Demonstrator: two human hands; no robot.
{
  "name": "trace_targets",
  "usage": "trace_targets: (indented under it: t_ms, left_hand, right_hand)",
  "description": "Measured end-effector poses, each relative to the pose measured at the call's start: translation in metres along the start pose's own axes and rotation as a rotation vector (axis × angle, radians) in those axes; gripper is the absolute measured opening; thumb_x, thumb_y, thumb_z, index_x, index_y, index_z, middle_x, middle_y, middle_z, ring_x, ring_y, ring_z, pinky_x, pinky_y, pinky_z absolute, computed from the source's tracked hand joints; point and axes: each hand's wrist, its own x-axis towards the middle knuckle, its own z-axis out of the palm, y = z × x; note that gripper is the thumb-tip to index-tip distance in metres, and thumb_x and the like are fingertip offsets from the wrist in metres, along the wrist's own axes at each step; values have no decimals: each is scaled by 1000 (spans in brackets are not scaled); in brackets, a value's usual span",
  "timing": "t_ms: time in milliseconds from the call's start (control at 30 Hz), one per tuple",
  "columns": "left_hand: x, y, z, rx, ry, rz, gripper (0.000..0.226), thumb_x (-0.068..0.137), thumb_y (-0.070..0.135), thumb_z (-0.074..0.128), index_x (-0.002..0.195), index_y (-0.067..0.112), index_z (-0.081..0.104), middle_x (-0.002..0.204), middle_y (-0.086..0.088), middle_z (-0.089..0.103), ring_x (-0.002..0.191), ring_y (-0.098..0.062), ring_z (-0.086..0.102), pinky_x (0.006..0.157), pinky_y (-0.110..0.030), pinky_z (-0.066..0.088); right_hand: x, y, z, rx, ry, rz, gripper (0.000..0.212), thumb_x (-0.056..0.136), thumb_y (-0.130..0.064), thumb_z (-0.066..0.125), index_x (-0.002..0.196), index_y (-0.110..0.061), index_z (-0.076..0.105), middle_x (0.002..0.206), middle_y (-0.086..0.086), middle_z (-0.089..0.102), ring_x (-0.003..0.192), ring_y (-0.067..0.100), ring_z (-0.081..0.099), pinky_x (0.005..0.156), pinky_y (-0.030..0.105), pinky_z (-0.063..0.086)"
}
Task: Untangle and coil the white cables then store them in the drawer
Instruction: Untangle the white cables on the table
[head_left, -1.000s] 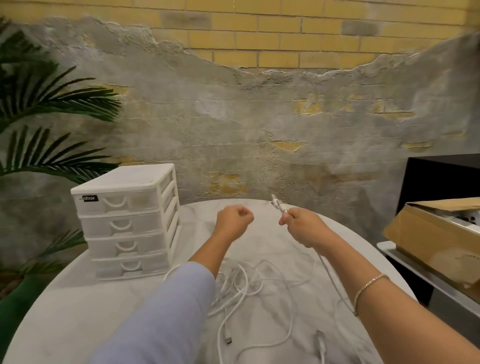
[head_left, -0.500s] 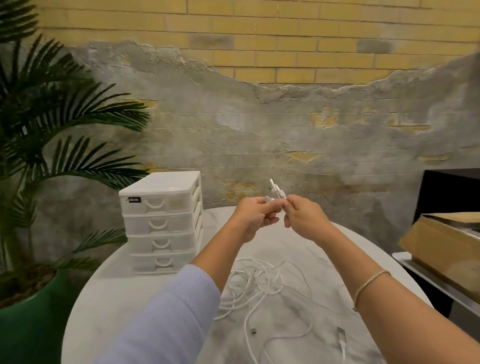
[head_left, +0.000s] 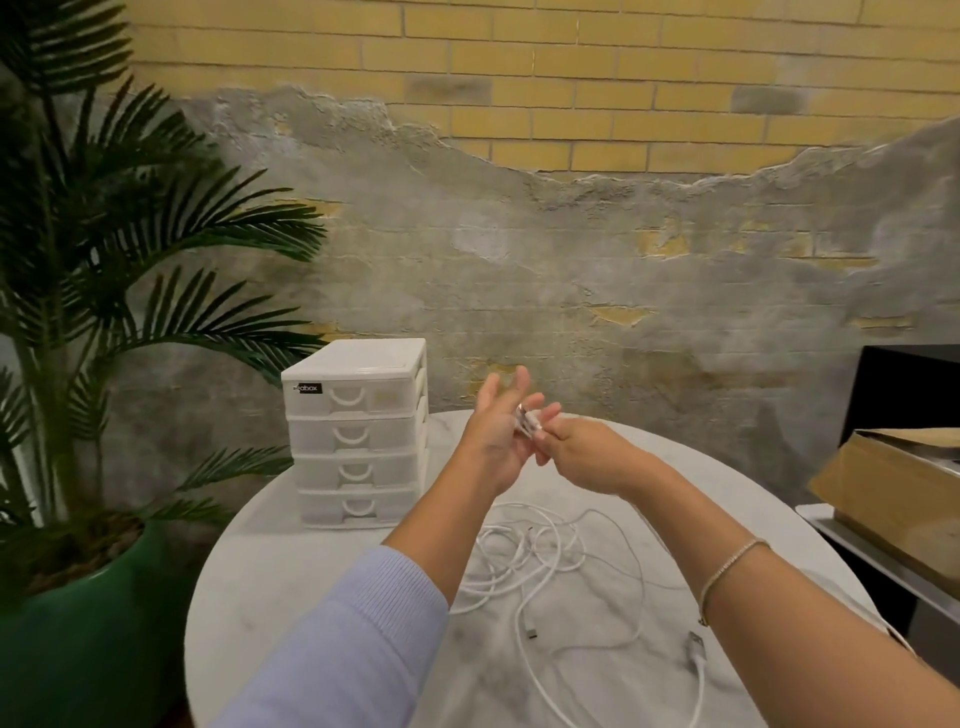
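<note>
Coiling step starting: right hand (head_left: 582, 454) pinches cable end (head_left: 525, 420) against spread-fingered left hand (head_left: 493, 441); next, wrap cables (head_left: 540, 561) round palm.

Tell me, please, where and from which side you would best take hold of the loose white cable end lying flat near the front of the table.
Probably pinch the loose cable end by its rigid connector housing, coming from above: it lies flat on the table, clear of the cable tangle, and its cord trails toward the front edge.
</note>
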Motion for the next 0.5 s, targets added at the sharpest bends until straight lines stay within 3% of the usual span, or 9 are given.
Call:
trace_targets:
  t_ms: [67,100,200,300,367,433,500]
  left_hand:
    - [-1,1,3,-44,56,15,21,96,31,50,101,11,53,79,-10,61,64,-18,64,41,-19,49]
    - [-1,0,4,-52,83,16,27,97,31,47,90,6,55,67,-8,62,55,-16,64,42,-20,50]
    - [-2,0,4,-104,114,34,35,99,31,42,77,5,52,45,-2,56,43,-13,62,49,-27,53]
    - [-5,-1,6,-54,125,40,41,101,34,35,76,8,54,62,-2,58,48,-9,63,54,-25,45]
    - [-6,-3,7,-24,131,26,43,102,34,31,81,8,57,78,-5,60,63,-12,65,54,-25,50]
    - [-9,-5,7,-11,132,6,41,103,32,30,85,7,58,82,-7,59,68,-14,64,61,-24,51]
    - [-13,-6,7,19,152,-6,38,103,31,32,83,9,57,73,-4,55,53,-9,64,63,-25,46]
  right_hand:
    - [-1,-5,4,-16,-36,21,34,103,-27,30,81,-16,54,70,-12,43,83,14,44,71,25,31]
    - [-2,-7,4,1,-27,27,36,102,-27,31,76,-17,54,69,-11,43,79,14,45,66,25,32]
    - [-5,-13,4,76,29,43,40,102,-25,30,69,-17,51,64,-6,44,60,9,44,56,18,33]
    - [-8,-16,9,249,77,102,34,102,-29,27,86,-11,52,62,3,49,47,18,48,45,23,41]
    - [-9,-17,11,301,95,135,32,101,-32,27,88,-14,50,64,4,46,43,19,42,39,21,35]
    - [-12,-22,10,227,73,136,34,102,-33,25,80,-19,47,68,2,45,49,18,40,39,22,32]
    - [-12,-26,7,111,50,114,36,103,-32,21,97,-19,54,89,5,57,72,23,54,45,23,38]
